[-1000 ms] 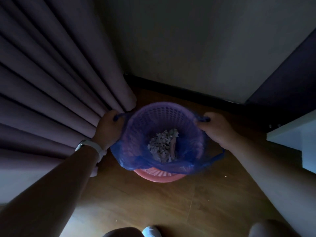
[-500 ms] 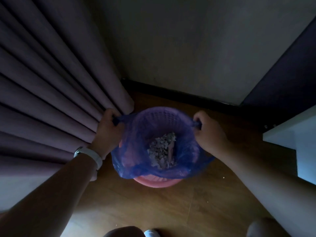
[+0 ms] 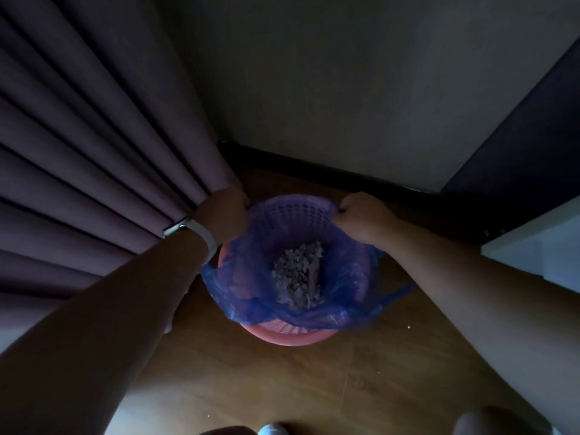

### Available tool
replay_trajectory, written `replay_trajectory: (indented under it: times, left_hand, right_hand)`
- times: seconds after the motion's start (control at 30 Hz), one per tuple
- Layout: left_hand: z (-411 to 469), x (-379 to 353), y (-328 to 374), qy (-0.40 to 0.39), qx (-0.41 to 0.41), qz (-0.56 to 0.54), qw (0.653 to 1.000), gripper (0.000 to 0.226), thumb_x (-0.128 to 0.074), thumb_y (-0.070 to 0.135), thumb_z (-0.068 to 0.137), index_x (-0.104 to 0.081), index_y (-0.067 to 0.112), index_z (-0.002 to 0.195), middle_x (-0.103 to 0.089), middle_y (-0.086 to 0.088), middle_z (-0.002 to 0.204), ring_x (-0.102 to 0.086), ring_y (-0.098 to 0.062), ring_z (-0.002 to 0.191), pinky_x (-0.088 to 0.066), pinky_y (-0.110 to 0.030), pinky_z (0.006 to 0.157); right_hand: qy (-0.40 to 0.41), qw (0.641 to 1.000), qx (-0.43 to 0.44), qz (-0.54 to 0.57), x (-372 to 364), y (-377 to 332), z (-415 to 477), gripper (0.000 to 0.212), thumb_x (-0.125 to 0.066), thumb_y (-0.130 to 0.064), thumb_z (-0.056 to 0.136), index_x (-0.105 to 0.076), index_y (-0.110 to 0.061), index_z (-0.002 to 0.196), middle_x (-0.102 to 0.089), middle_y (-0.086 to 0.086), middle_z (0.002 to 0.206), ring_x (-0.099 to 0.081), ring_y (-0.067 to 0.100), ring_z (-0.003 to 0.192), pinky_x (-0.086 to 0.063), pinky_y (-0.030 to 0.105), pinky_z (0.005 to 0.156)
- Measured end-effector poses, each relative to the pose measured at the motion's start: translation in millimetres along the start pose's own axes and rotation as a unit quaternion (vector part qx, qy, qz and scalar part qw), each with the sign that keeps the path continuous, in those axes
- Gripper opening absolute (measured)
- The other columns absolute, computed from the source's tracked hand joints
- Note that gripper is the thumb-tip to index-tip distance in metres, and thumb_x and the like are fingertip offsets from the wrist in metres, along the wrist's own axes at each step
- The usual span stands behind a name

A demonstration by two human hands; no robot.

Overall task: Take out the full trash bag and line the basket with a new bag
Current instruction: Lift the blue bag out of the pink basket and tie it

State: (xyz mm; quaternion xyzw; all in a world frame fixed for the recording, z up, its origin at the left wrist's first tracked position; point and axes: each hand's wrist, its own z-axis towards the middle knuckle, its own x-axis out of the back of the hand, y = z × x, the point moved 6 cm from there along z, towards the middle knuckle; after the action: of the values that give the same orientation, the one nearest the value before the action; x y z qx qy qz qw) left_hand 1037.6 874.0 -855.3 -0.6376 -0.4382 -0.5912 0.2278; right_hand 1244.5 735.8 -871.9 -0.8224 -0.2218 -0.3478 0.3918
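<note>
Setting: dim corner, wood floor (image 3: 282,381), curtain (image 3: 94,152) at your left.
Basket (image 3: 282,335): pink, on the floor.
Bag (image 3: 342,277): blue, inside the basket, holding scraps (image 3: 298,277).
Left hand (image 3: 226,215): closed around the bag's rim.
Right hand (image 3: 361,218): pinching the opposite rim.
Progress: rim partly freed; you have yet to lift out the bag and fit a new one.

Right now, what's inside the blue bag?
A pile of pale torn scraps lies at the bottom of the blue bag, with something brownish beside it. Whatever is under the pile is hidden.
</note>
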Motion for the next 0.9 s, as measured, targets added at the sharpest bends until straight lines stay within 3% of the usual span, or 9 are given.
replay_trajectory:
  times: [0.1, 0.2, 0.33, 0.4, 0.5, 0.63, 0.7, 0.77, 0.9]
  left_hand:
    - [-6, 1, -5, 0.067, 0.012, -0.063, 0.996, 0.022, -0.059, 0.026, 0.089, -0.072, 0.011, 0.098, -0.073, -0.015, 0.102, -0.066, -0.030, 0.098, -0.047, -0.030, 0.078]
    - [-12, -1, -6, 0.105, 0.011, -0.157, 0.982, 0.010, -0.061, 0.012, 0.091, -0.069, 0.008, 0.096, -0.070, -0.009, 0.093, -0.060, -0.019, 0.086, -0.034, -0.021, 0.070]
    - [-28, 5, -4, 0.168, -0.007, -0.256, 0.952, 0.010, -0.059, 0.007, 0.093, -0.062, 0.016, 0.091, -0.060, 0.001, 0.086, -0.050, -0.002, 0.081, -0.034, -0.012, 0.070]
    - [-39, 11, -6, 0.179, -0.020, -0.270, 0.946, 0.010, -0.057, 0.007, 0.095, -0.060, 0.016, 0.091, -0.060, 0.001, 0.086, -0.049, -0.001, 0.079, -0.035, -0.005, 0.071]
    - [-59, 18, -11, 0.172, -0.017, -0.224, 0.959, 0.005, -0.060, 0.016, 0.094, -0.062, 0.021, 0.095, -0.062, 0.005, 0.085, -0.054, -0.008, 0.081, -0.035, -0.003, 0.073]
    - [-83, 10, -46, 0.028, 0.124, -0.162, 0.979, 0.033, -0.069, 0.055, 0.077, -0.058, 0.032, 0.098, -0.065, 0.004, 0.080, -0.062, -0.017, 0.072, -0.050, -0.029, 0.069]
    - [-98, 16, -51, -0.046, 0.143, -0.119, 0.981, 0.048, -0.059, 0.065, 0.063, -0.060, 0.023, 0.086, -0.064, 0.003, 0.074, -0.060, -0.015, 0.070, -0.046, -0.026, 0.062]
    - [-113, 28, -50, -0.060, 0.152, -0.117, 0.980, 0.041, -0.057, 0.056, 0.061, -0.058, 0.017, 0.072, -0.059, 0.003, 0.064, -0.056, -0.010, 0.063, -0.037, -0.014, 0.050]
    - [-139, 46, -38, -0.026, 0.173, -0.162, 0.971, 0.026, -0.070, 0.023, 0.082, -0.054, 0.014, 0.064, -0.054, -0.003, 0.056, -0.054, 0.004, 0.045, -0.040, -0.010, 0.045]
  right_hand:
    - [0.065, 0.996, 0.051, 0.038, -4, 0, -4, 0.016, -0.052, -0.030, 0.096, -0.061, -0.024, 0.084, -0.063, -0.002, 0.081, -0.061, 0.013, 0.073, -0.046, 0.029, 0.060]
    - [0.096, 0.986, 0.109, 0.087, -5, 0, -8, 0.018, -0.046, -0.026, 0.100, -0.061, -0.027, 0.092, -0.063, -0.008, 0.086, -0.060, 0.006, 0.077, -0.048, 0.027, 0.067]
    - [0.137, 0.966, 0.165, 0.145, -1, 0, -25, 0.022, -0.041, -0.022, 0.102, -0.061, -0.025, 0.111, -0.060, -0.011, 0.093, -0.055, -0.007, 0.081, -0.040, 0.016, 0.068]
    - [0.146, 0.962, 0.184, 0.137, 1, 1, -33, 0.022, -0.042, -0.023, 0.102, -0.060, -0.025, 0.113, -0.060, -0.012, 0.094, -0.053, -0.010, 0.081, -0.037, 0.013, 0.068]
    - [0.133, 0.967, 0.203, 0.077, 3, 2, -46, 0.018, -0.045, -0.028, 0.101, -0.059, -0.028, 0.113, -0.063, -0.011, 0.094, -0.057, -0.002, 0.080, -0.045, 0.021, 0.070]
    - [0.082, 0.990, 0.112, 0.028, 2, 26, -63, 0.023, -0.057, -0.039, 0.094, -0.051, -0.031, 0.115, -0.060, -0.012, 0.095, -0.058, 0.004, 0.079, -0.050, 0.028, 0.068]
    - [0.053, 0.996, 0.038, 0.062, 3, 43, -70, 0.024, -0.061, -0.039, 0.091, -0.051, -0.028, 0.109, -0.059, -0.011, 0.092, -0.057, 0.004, 0.077, -0.045, 0.027, 0.064]
    - [0.005, 0.996, -0.020, 0.087, 1, 57, -80, 0.013, -0.063, -0.032, 0.090, -0.055, -0.023, 0.094, -0.062, -0.004, 0.086, -0.059, 0.008, 0.074, -0.046, 0.029, 0.063]
    - [-0.010, 0.994, -0.038, 0.099, 9, 67, -103, 0.007, -0.065, -0.023, 0.085, -0.061, -0.021, 0.079, -0.067, 0.004, 0.076, -0.067, 0.020, 0.072, -0.056, 0.043, 0.072]
